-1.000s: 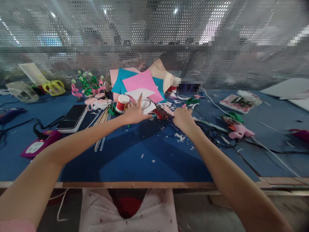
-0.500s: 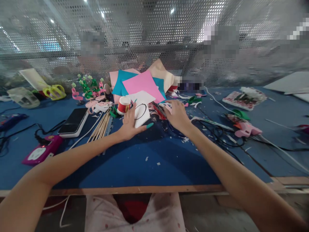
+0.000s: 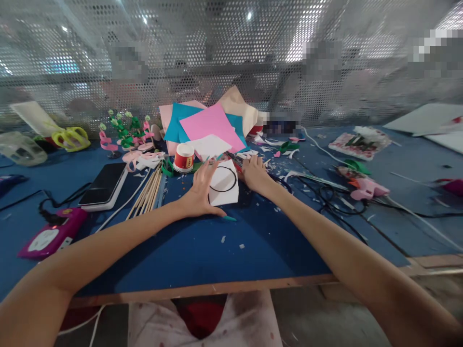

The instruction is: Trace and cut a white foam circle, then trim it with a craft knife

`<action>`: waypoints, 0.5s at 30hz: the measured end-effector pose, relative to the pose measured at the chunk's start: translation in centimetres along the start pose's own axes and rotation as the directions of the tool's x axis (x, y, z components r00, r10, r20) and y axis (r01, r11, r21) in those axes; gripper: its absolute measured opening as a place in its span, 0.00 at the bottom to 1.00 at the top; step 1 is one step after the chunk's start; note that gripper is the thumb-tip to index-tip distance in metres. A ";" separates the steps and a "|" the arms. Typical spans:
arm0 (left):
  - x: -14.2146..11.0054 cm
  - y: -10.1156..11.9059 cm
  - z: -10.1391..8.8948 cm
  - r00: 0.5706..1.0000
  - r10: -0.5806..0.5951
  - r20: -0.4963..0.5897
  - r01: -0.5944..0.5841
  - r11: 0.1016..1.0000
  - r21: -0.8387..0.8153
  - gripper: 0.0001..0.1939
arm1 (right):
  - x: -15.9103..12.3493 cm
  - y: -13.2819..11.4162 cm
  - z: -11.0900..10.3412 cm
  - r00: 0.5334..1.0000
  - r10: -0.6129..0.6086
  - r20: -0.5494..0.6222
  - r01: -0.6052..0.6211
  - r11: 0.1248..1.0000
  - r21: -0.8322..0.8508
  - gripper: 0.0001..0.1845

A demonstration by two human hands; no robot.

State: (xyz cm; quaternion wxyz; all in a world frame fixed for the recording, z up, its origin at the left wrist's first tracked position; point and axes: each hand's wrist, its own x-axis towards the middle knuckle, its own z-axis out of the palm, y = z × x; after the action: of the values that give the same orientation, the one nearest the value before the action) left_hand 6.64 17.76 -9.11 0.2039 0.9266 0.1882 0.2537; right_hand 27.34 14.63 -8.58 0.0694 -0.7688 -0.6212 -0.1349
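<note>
The left hand, thumb and fingers spread apart, is at the edge of a white sheet bearing a black circle, on the desk between both hands. The right hand curls down; whether it grips anything, I cannot tell. A cup stands just beyond the left hand.

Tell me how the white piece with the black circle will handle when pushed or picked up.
The white piece looks thin, so it's probably light. Its edges seem straight and uncurled, so it may stay fairly stiff. Apparently flat beside the left hand, it would likely slide rather than roll.
</note>
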 end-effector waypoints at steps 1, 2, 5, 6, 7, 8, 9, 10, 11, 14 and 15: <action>0.0 -0.1 0.0 1.000 -0.022 0.005 0.023 0.999 -0.031 0.68 | 0.0 -0.1 0.1 1.000 0.005 0.019 -0.004 1.000 -0.011 0.19; 0.1 -0.2 0.0 0.999 -0.045 0.004 0.045 0.997 -0.066 0.67 | -0.1 -0.3 0.1 0.999 0.010 0.031 -0.009 1.000 -0.027 0.19; 0.2 -0.5 0.1 0.995 -0.095 -0.020 0.089 0.976 -0.201 0.65 | -0.4 -0.9 -0.2 1.000 0.011 0.008 -0.011 0.998 -0.066 0.19; 0.2 -0.6 0.1 0.993 -0.114 -0.031 0.103 0.963 -0.250 0.64 | -0.5 -1.1 -0.3 1.000 0.019 -0.002 -0.019 0.998 -0.066 0.19; 0.2 -0.7 0.1 0.989 -0.139 -0.040 0.121 0.947 -0.297 0.63 | -0.6 -1.3 -0.4 0.999 0.031 -0.007 -0.031 0.998 -0.061 0.20; 0.1 -0.8 0.1 0.984 -0.170 -0.045 0.145 0.931 -0.336 0.62 | -0.8 -1.4 -0.5 0.999 0.044 -0.006 -0.045 0.998 -0.054 0.20; 0.1 -0.9 0.2 0.978 -0.202 -0.048 0.171 0.915 -0.365 0.62 | -0.9 -1.3 -0.6 0.998 0.057 -0.004 -0.057 0.997 -0.048 0.19; 0.1 -1.0 0.2 0.971 -0.232 -0.053 0.194 0.902 -0.385 0.61 | -0.9 -1.3 -0.6 0.998 0.065 -0.004 -0.065 0.997 -0.044 0.19; 0.1 -1.1 0.2 0.964 -0.259 -0.060 0.215 0.893 -0.395 0.61 | -1.0 -1.1 -0.6 0.998 0.067 -0.008 -0.067 0.997 -0.040 0.18; 0.2 -1.5 0.1 0.947 -0.309 -0.084 0.254 0.885 -0.390 0.58 | -0.9 -0.4 -0.4 0.997 0.050 -0.054 -0.051 0.999 -0.018 0.19; 0.2 -1.6 0.1 0.944 -0.319 -0.090 0.261 0.884 -0.387 0.57 | -0.9 -0.2 -0.3 0.996 0.039 -0.077 -0.040 0.999 -0.005 0.20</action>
State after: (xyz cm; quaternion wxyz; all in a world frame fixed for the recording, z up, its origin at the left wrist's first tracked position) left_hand 6.46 19.13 -9.87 0.3954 0.8109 0.2887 0.3206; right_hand 26.95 13.76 -8.56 0.0933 -0.7754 -0.6024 -0.1648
